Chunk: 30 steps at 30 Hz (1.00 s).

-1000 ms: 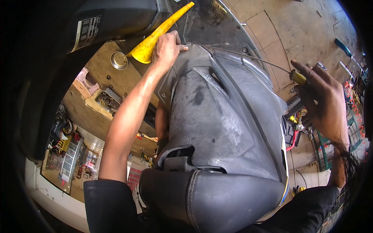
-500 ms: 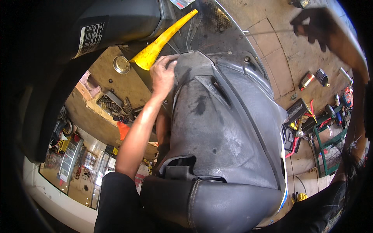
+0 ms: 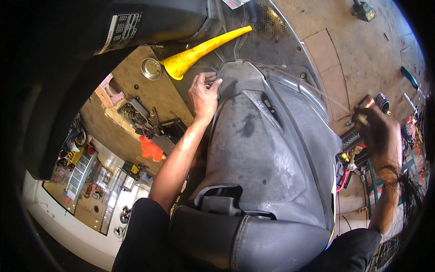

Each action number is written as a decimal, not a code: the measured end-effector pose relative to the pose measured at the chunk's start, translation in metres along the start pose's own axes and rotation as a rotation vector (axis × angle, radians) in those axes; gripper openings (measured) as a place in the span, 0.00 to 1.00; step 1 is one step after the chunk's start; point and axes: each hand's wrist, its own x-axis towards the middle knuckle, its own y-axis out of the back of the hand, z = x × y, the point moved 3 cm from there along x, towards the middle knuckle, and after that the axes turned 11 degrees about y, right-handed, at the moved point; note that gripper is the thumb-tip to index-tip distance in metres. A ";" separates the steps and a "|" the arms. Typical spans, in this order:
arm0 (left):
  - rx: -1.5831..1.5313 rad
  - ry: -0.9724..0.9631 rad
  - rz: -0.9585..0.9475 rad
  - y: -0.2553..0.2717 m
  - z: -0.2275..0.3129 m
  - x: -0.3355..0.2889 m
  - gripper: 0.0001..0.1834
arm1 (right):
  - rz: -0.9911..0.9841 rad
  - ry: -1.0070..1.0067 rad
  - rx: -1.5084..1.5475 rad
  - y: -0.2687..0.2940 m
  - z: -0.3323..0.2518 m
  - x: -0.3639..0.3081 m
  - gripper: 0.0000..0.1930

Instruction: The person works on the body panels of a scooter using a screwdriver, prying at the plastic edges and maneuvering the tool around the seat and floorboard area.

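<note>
A grey plastic scooter body panel [image 3: 240, 149], scuffed and dusty, fills the middle. My left hand [image 3: 206, 93] is at the left edge of its narrow far end, fingers curled and thumb against the edge; the fingertips are partly hidden. To the right of the panel, my right hand [image 3: 378, 131] is closed, dark and blurred by motion. From it a long thin shaft [image 3: 331, 98] reaches left toward the panel; it looks like a screwdriver, its handle mostly covered. Beyond the left hand, a yellow funnel [image 3: 195, 52] lies on the black footboard [image 3: 272, 43].
A black seat [image 3: 281, 240] is nearest me. A round metal dish [image 3: 151, 69] sits beside the funnel. Engine parts [image 3: 133, 113] and an orange cloth or bag [image 3: 151, 148] are at left. Cans [image 3: 383, 102] and tools lie on the floor at right, near a green rack.
My right hand has come down and nearer from the far right, bringing the thin-shafted tool toward the panel. My left hand stays at the panel's edge while the view has shifted slightly.
</note>
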 end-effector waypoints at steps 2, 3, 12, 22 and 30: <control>0.000 -0.015 0.030 0.004 -0.001 0.000 0.12 | 0.027 0.041 -0.088 -0.018 -0.006 -0.018 0.10; -0.028 -0.027 -0.011 -0.008 0.006 0.002 0.12 | 0.015 -0.040 -0.010 -0.017 -0.009 -0.034 0.10; 0.034 -0.055 -0.035 -0.005 0.008 0.007 0.13 | 0.128 -0.042 0.359 -0.110 0.081 -0.053 0.10; 0.173 -0.497 -0.042 -0.020 0.050 0.025 0.08 | 0.120 0.040 0.171 -0.082 0.022 -0.063 0.11; 0.208 -0.519 -0.015 -0.019 0.045 0.025 0.08 | 0.318 0.381 -0.033 0.015 -0.014 -0.019 0.15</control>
